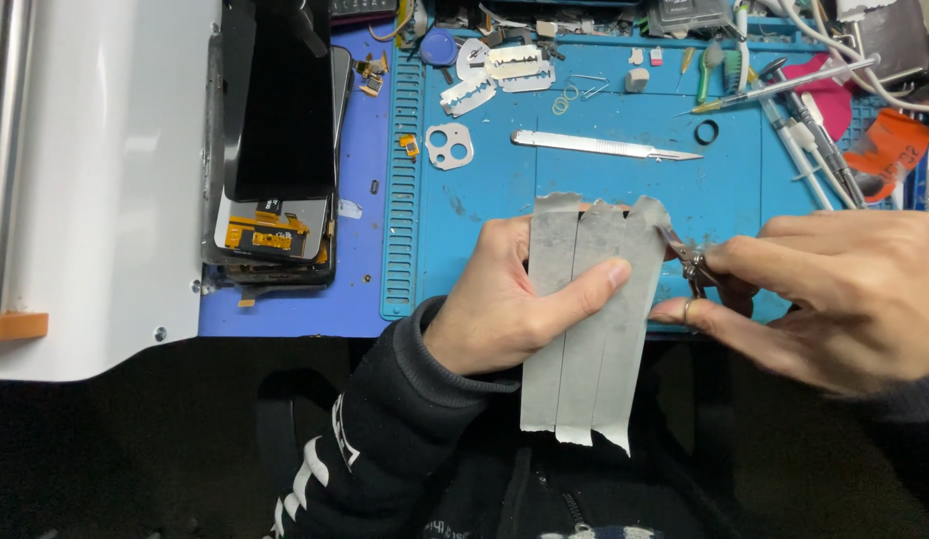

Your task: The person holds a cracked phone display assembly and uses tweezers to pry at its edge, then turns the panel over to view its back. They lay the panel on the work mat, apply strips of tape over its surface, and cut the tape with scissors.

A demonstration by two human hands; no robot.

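Right now the left hand [504, 299] pinches three overlapping grey tape strips [584, 319] between thumb and fingers, while the right hand [834, 299] pinches small scissors [689, 262] touching their edge.

Three grey tape strips [585, 314] overlap side by side, three razor blades [497, 77] lie on the blue mat (one scalpel [604, 146] too).
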